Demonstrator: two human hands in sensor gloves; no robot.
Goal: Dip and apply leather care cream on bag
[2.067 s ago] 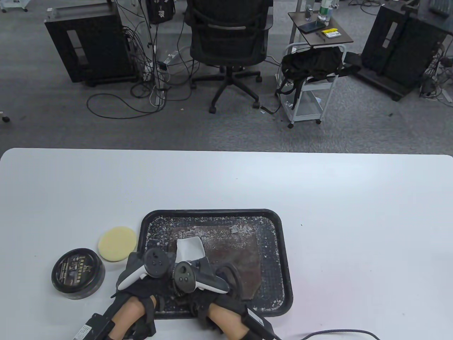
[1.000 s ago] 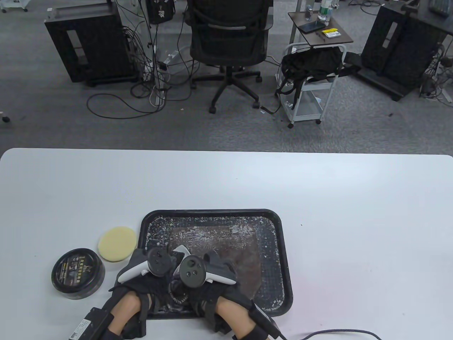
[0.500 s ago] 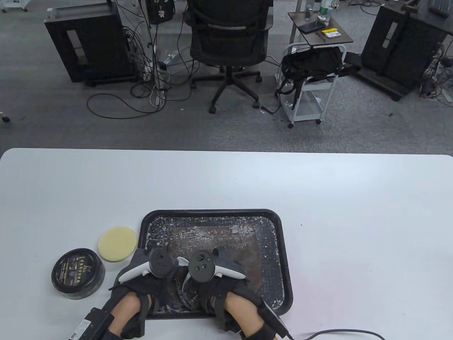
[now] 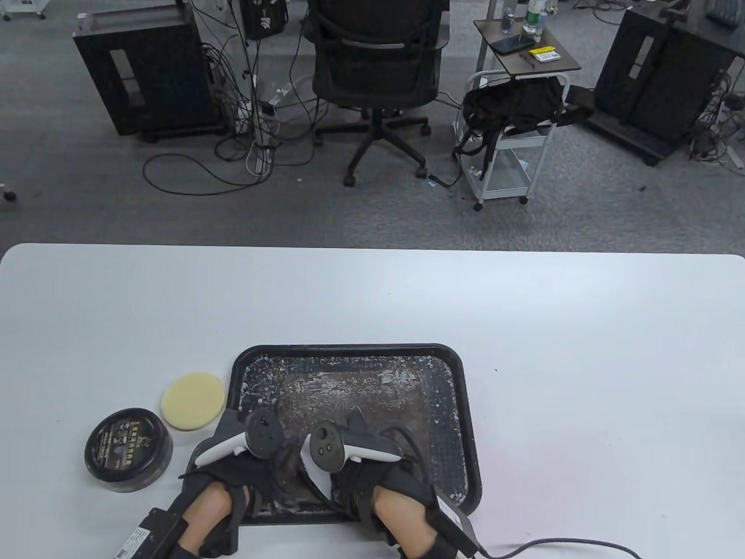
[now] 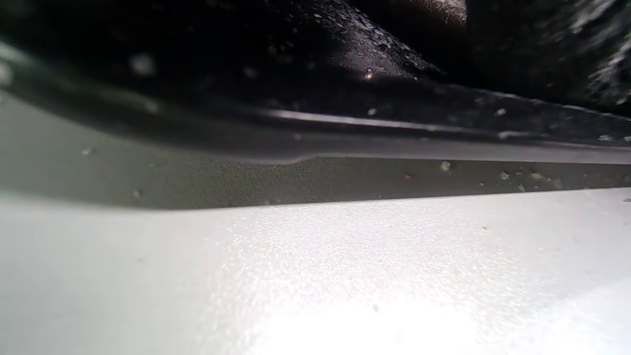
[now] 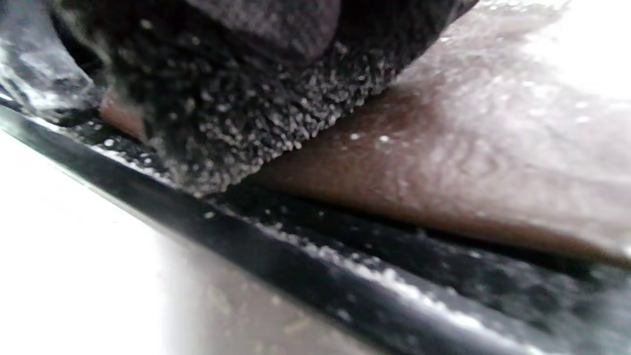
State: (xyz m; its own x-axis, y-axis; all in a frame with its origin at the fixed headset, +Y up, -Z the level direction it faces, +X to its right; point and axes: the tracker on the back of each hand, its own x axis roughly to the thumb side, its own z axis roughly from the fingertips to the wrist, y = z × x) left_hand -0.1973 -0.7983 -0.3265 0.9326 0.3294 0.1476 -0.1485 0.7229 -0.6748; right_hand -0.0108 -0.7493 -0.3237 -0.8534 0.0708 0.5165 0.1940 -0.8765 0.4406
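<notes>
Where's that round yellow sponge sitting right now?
In the table view, the yellow sponge lies on the white table, just left of the black tray and just behind the round black tin.

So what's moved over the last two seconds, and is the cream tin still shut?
The right hand slid from the bag's near-left part rightward and back toward the tray's near edge, its tracker swinging round. It presses a dark applicator on the brown leather. The left hand barely shifted. The cream tin, lid on, and the yellow sponge stayed put.
</notes>
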